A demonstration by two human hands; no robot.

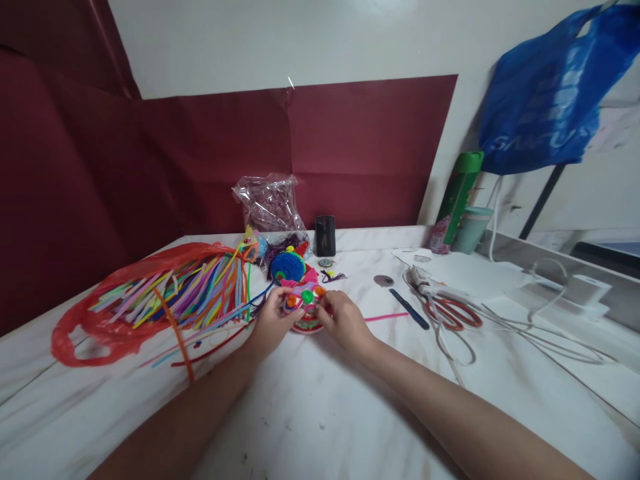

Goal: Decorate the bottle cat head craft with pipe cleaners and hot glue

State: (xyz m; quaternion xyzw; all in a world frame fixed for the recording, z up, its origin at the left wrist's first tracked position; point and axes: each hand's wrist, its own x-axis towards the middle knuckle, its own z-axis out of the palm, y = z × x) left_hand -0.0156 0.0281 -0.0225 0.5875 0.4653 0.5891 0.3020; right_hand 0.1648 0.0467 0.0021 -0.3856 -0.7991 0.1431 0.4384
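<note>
A small round craft piece of coiled pipe cleaners [306, 326], pink and red with orange and green knobs on top, sits between my two hands just above or on the table. My left hand [274, 319] grips its left side, thumb toward the front. From the right, my right hand [346, 320] pinches its edge with fingers bent. Right behind it lies a blue coiled disc [288, 267] with a green rim. A pink pipe cleaner [387, 317] lies to the right of my right hand.
On the left, a red plastic bag [95, 353] lies under many coloured pipe cleaners [200, 293]. Clear wrapping [270, 200] and a black box-like object [325, 235] stand behind. To the right are a dark blue cutter-like tool [409, 309], orange-handled scissors [455, 313], cables, and a green can [460, 193].
</note>
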